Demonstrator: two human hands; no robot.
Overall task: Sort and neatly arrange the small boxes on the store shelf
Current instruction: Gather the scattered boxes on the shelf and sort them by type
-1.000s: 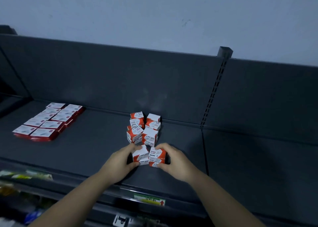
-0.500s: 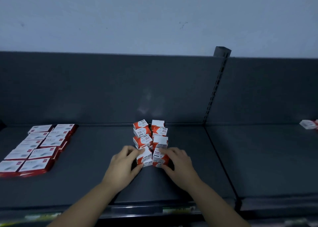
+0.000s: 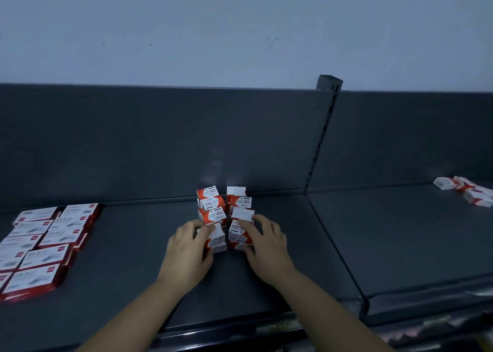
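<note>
Dark shelf point(image 3: 266, 285), boxes point(image 3: 212, 215) in two rows. Left hand point(image 3: 186, 255) pinches the near left box point(image 3: 216, 241); right hand point(image 3: 266, 245), the near right box point(image 3: 236, 233).

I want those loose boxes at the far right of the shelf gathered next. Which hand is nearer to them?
Right. The right hand holds the front paper clip boxes, well left of the loose boxes; the left hand is further left still.

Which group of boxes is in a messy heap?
The far-right pile; the flat boxes at left and the central paper clip boxes sit in rows.
</note>
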